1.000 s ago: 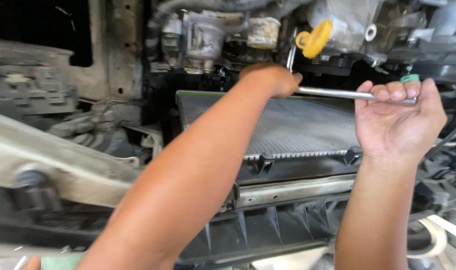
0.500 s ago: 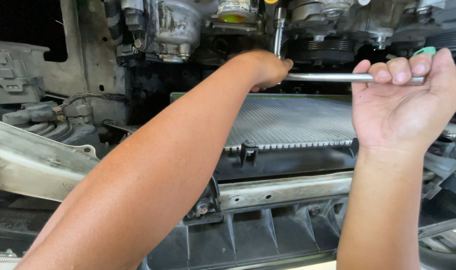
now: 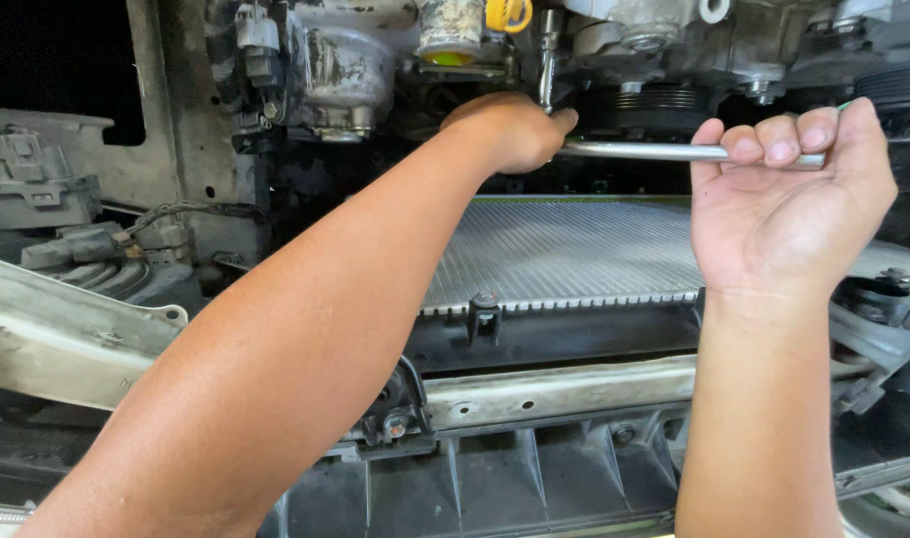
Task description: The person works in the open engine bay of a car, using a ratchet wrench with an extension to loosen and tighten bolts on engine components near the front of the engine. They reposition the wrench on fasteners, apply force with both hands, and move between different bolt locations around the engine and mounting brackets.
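Nearest the camera: both forearms enter from the bottom edge, elbows cut off. Black plastic lower shroud (image 3: 535,488) and a pale, scuffed metal crossmember (image 3: 565,391) run across beneath them.

Above these, the finned radiator (image 3: 565,254), its right end hidden behind the right wrist.

Right hand (image 3: 789,204): palm toward camera, fingers curled over and clenched on the far end of a long chrome ratchet handle (image 3: 639,150). A green tip just shows past the knuckles; its shape is hard to make out.

Left hand (image 3: 515,130): reaches deeper, closed over the head end of the handle, where a vertical extension bar (image 3: 548,60) rises. The joint itself is hidden by the fingers; the socket and fastener are not visible.

Farthest: grimy engine castings, a yellow dipstick loop (image 3: 508,14) cut off by the top edge, a ribbed pulley (image 3: 664,97) in shadow. Upper left is a black void; the wiring connector (image 3: 76,244) at left is dusty.
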### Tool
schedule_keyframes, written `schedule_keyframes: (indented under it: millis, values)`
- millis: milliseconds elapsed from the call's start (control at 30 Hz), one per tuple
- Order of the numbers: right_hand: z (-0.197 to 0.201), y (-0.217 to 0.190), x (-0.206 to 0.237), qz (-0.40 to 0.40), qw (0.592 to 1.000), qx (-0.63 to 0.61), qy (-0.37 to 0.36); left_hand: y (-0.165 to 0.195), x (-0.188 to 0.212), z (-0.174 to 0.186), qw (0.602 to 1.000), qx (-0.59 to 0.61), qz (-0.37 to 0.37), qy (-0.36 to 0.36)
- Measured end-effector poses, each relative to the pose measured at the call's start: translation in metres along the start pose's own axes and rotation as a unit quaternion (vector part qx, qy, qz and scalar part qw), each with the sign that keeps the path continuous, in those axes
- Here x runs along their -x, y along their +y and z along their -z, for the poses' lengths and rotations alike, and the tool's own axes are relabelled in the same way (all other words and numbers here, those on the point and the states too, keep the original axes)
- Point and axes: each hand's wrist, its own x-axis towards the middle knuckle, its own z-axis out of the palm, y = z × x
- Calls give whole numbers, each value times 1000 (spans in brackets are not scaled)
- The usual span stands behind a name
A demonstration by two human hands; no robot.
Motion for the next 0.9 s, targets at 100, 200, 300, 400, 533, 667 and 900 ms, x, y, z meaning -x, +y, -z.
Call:
schedule_keyframes:
  millis: [100, 200, 300, 400, 533, 667, 900]
  values:
    - [-1, 0, -1, 0, 1000, -2, 15, 1, 2, 1, 1000, -8, 9, -16]
    - [-2, -1, -1, -7, 1000, -5, 22, 3, 4, 3, 999, -6, 20, -28]
    - [-2, -1, 0, -8, 1000, -4, 14, 5, 6, 4, 999, -4, 34, -17]
    - [-2, -2, 0, -10, 1000, -2, 15, 6, 7, 4, 999, -9, 30, -12]
    - [-3, -2, 0, -11, 999, -10, 29, 5, 4, 2, 999, -1, 29, -22]
    - [-5, -3, 0, -12, 999, 1, 31, 4, -1, -3, 999, 13, 27, -34]
    - [-4, -6, 2, -14, 1000, 5, 28, 1, -16, -18, 1000, 0, -4, -13]
